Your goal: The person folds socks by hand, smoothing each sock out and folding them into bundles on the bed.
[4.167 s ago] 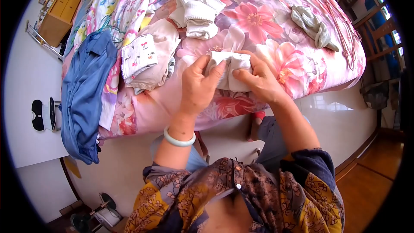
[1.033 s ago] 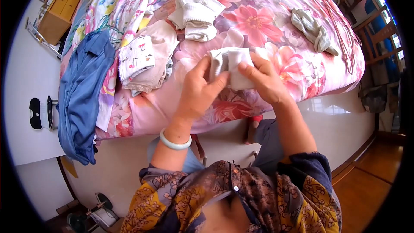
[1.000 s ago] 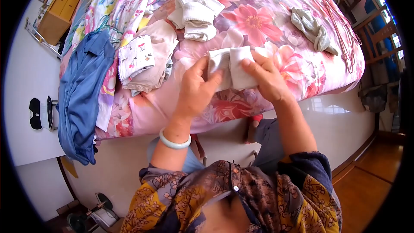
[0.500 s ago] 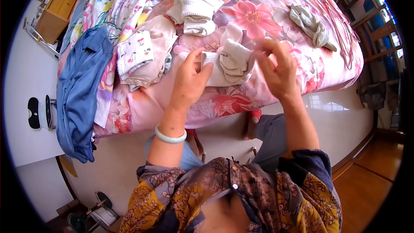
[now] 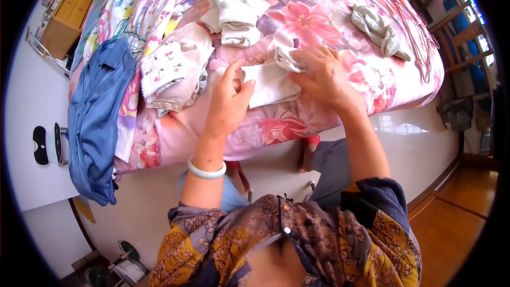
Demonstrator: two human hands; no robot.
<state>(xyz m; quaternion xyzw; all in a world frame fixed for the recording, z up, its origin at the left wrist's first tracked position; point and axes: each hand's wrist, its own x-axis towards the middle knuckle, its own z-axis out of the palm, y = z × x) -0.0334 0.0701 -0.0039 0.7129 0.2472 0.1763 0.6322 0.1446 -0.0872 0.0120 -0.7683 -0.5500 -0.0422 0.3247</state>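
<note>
White socks (image 5: pixel 272 91) lie flat near the front edge of the bed, with their ribbed cuff toward the left. My left hand (image 5: pixel 229 101) holds the cuff end, its thumb at the edge and its index finger curved. Over the other end is my right hand (image 5: pixel 325 77), fingers bent down on a bunched fold of sock. The hand partly hides that fold. Behind the socks sits a stack of folded white garments (image 5: pixel 239 16). Left of my left hand are folded pale clothes (image 5: pixel 186 56) with a cherry-print piece (image 5: pixel 162 72) on top.
A floral sheet (image 5: pixel 305 18) covers the bed. A blue garment (image 5: pixel 101 117) hangs over its left edge near patterned fabric (image 5: pixel 149 0). A crumpled grey-green sock (image 5: pixel 377 29) and pinkish cords (image 5: pixel 411 26) lie at right. Wooden chairs (image 5: pixel 467 40) stand beyond.
My right hand has moved left and down onto the socks. The loose upper part, which lay open with lettering showing, is now bunched under its fingers. My left hand stays at the cuff.
</note>
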